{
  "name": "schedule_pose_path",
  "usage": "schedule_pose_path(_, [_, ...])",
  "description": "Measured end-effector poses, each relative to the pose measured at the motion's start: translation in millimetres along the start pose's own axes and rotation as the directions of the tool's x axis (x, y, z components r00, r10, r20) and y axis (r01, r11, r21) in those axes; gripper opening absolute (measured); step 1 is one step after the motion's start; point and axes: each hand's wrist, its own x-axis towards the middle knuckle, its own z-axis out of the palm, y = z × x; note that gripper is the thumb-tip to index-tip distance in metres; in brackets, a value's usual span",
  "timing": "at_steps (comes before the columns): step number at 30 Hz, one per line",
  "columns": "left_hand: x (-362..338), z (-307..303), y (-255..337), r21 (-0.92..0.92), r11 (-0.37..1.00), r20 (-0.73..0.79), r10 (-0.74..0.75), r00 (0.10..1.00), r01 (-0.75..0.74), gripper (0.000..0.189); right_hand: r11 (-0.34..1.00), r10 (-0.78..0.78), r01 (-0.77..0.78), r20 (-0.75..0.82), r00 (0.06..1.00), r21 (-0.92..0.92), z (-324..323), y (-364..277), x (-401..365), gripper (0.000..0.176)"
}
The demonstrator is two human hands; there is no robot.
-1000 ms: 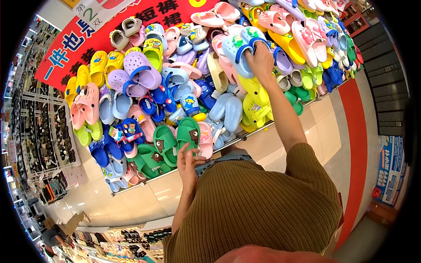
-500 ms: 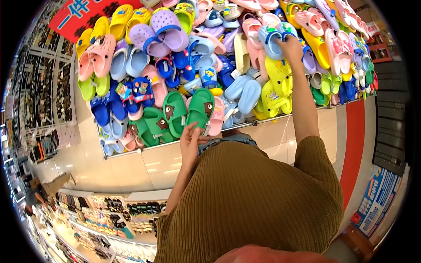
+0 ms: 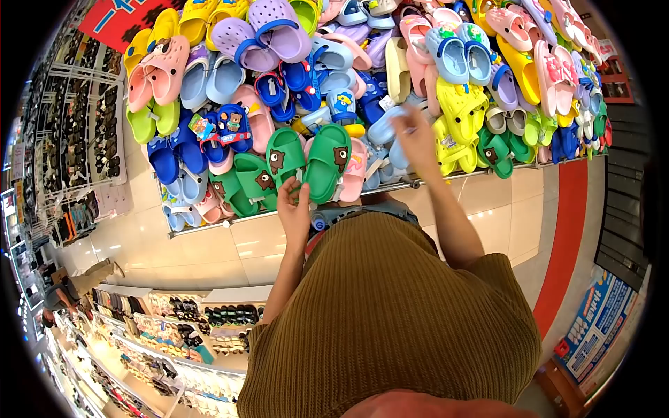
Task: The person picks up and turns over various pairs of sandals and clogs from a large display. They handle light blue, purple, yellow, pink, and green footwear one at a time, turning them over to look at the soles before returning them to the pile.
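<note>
My left hand (image 3: 293, 209) is at the heels of a pair of green slides with brown bear faces, its fingers closed at the heel edge of the left green slide (image 3: 285, 157). My thumb lies close to the right green slide (image 3: 325, 167). A second green bear pair (image 3: 254, 180) lies just left of them. Blurred by motion, my right hand (image 3: 420, 141) is over a pair of light-blue slides (image 3: 382, 128) and partly covers them. Yellow clogs (image 3: 460, 115) lie to its right, and light-blue clogs with dark-blue rims (image 3: 460, 54) sit farther back.
A rack heaped with colourful slides and clogs fills the front, edged by a metal rail (image 3: 411, 185). Beneath it is a tiled floor (image 3: 265, 244) with a red strip (image 3: 563, 223). Shoe shelves (image 3: 230, 313) stand behind, and a person (image 3: 66, 296) is at the far left.
My right hand has let go of the light-blue clogs and come down and left over the light-blue slides. My left hand has shifted slightly left along the green slides' heels.
</note>
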Motion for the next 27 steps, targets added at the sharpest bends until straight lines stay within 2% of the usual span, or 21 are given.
schedule_pose_path(1, [3,0,0,0.073,0.997,0.010,0.028,1.000,-0.029,0.050,0.998,-0.025,0.031,0.098,0.995,-0.059,21,6,-21,0.057])
schedule_pose_path(2, [7,-1,-2,0.144,0.988,0.022,0.057,0.998,-0.060,0.053,0.999,0.026,-0.019,0.188,0.982,-0.042,40,21,-40,0.065])
schedule_pose_path(3, [11,-2,-4,0.215,0.972,0.035,0.086,0.996,-0.091,0.055,0.984,0.136,-0.162,0.284,0.949,0.069,56,25,-59,0.076])
schedule_pose_path(5, [27,-7,-21,0.364,0.924,0.057,0.104,0.993,-0.118,0.056,0.951,0.245,-0.305,0.485,0.840,0.048,71,22,-80,0.084])
schedule_pose_path(7, [42,-3,-13,0.545,0.821,0.129,0.118,0.985,-0.170,0.055,0.927,0.260,-0.368,0.580,0.772,0.073,74,25,-86,0.087])
schedule_pose_path(8, [44,0,-10,0.496,0.856,0.148,0.085,0.985,-0.148,0.052,0.914,0.264,-0.397,0.625,0.734,0.080,75,26,-88,0.088])
schedule_pose_path(11, [48,11,-25,0.661,0.707,0.173,0.183,0.968,-0.252,0.051,0.950,0.099,-0.246,0.564,0.820,0.191,83,26,-86,0.086])
schedule_pose_path(12, [49,15,-23,0.637,0.738,0.166,0.152,0.974,-0.223,0.051,0.939,0.102,-0.263,0.552,0.828,0.223,88,28,-86,0.086])
schedule_pose_path(15, [42,31,-20,0.366,0.881,0.026,0.312,0.950,-0.300,0.051,0.905,0.122,-0.318,0.542,0.832,0.284,100,34,-88,0.088])
schedule_pose_path(19, [30,37,3,0.369,0.846,-0.005,0.416,0.909,-0.385,0.047,0.881,0.163,-0.383,0.584,0.795,0.276,90,24,-87,0.085])
schedule_pose_path(20, [29,37,7,0.278,0.885,-0.006,0.389,0.921,-0.372,0.045,0.875,0.168,-0.396,0.595,0.786,0.277,85,17,-86,0.084])
schedule_pose_path(23, [23,37,23,0.260,0.882,-0.045,0.417,0.908,-0.392,0.040,0.925,0.024,-0.213,0.509,0.860,0.316,79,10,-88,0.083])
schedule_pose_path(24, [21,40,28,0.230,0.885,-0.074,0.431,0.899,-0.405,0.033,0.916,-0.002,-0.196,0.493,0.870,0.350,80,10,-87,0.083])
schedule_pose_path(26, [22,41,28,0.336,0.830,-0.028,0.482,0.876,-0.446,0.031,0.893,-0.051,-0.165,0.458,0.887,0.419,82,10,-86,0.083])
schedule_pose_path(27, [25,41,27,0.388,0.796,-0.003,0.505,0.863,-0.465,0.030,0.921,-0.061,-0.118,0.438,0.897,0.370,84,13,-85,0.083])
